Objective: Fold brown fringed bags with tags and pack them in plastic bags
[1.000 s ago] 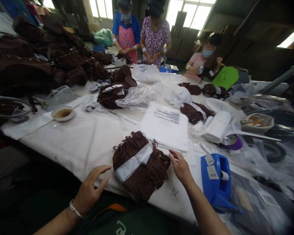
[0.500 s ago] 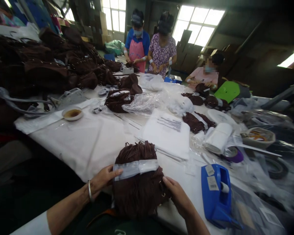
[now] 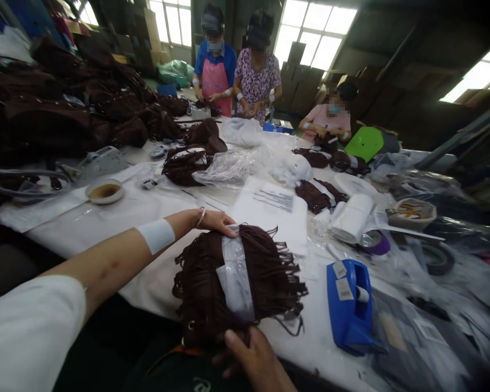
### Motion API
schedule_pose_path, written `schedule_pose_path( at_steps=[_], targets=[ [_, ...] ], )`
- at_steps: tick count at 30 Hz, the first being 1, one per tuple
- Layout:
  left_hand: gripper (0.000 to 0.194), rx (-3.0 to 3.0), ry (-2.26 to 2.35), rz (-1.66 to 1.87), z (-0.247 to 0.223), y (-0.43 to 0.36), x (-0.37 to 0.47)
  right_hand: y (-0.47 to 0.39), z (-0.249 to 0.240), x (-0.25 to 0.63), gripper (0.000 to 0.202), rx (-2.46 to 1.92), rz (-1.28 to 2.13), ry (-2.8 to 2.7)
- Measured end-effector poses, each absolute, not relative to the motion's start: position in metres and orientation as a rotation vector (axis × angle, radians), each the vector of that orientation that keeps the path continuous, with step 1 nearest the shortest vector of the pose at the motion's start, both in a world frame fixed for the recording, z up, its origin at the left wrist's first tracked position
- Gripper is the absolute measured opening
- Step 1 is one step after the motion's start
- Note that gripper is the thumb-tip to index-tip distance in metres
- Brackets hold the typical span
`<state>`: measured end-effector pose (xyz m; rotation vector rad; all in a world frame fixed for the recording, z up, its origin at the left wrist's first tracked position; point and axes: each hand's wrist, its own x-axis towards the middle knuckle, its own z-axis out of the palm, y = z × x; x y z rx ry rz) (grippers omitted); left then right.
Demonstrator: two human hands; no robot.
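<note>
Bag's been spun round since half a second ago: its pale wrap band [image 3: 237, 277] ran side to side then, and now it runs from the far edge to the near one. The left hand [image 3: 216, 220] has swung up to the far side of the fringed bag [image 3: 265, 267], thumb pressed over the band's far end, so that grip is narrow and it's got hold of the bag there. The right hand [image 3: 259, 356] is down at the near edge, thumb right by the bag, fingers loosely spread and kinda blurry below it. Can't tell if they're actually touching. Bag sits between the two hands at the table's [image 3: 147, 277] near edge, fringe pointing right toward the blue tape dispenser [image 3: 338, 321], metal ring [image 3: 191, 325] at its near left corner.
</note>
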<state>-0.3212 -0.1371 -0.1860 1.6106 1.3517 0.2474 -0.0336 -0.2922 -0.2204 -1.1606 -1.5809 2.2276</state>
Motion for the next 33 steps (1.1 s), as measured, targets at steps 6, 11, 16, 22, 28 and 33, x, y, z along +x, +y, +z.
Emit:
schedule_pose_path(
  at_steps=[6,11,16,22,28,33],
  targets=[
    [0.040,1.814,1.714,0.245,-0.222,-0.124,-0.279,-0.268,-0.187,-0.029,0.036,-1.096,2.043,-1.989],
    [0.047,2.211,1.965,0.570,-0.248,-0.201,-0.241,-0.213,-0.187,-0.066,0.043,-0.977,0.956,-2.054],
    [0.050,2.240,2.237,0.389,-0.282,-0.240,-0.237,-0.168,-0.281,-0.088,0.056,-1.022,0.442,-2.486],
    [0.055,2.194,2.213,0.316,-0.287,-0.240,-0.256,-0.147,-0.326,-0.058,0.056,-1.161,0.358,-2.475],
    [0.051,2.238,2.193,0.492,-0.259,-0.248,-0.255,-0.126,-0.308,-0.001,0.057,-1.480,0.422,-2.116],
    [0.055,2.329,2.135,0.542,-0.257,-0.223,-0.223,-0.120,-0.289,-0.036,0.062,-1.336,0.744,-2.145]
  ],
)
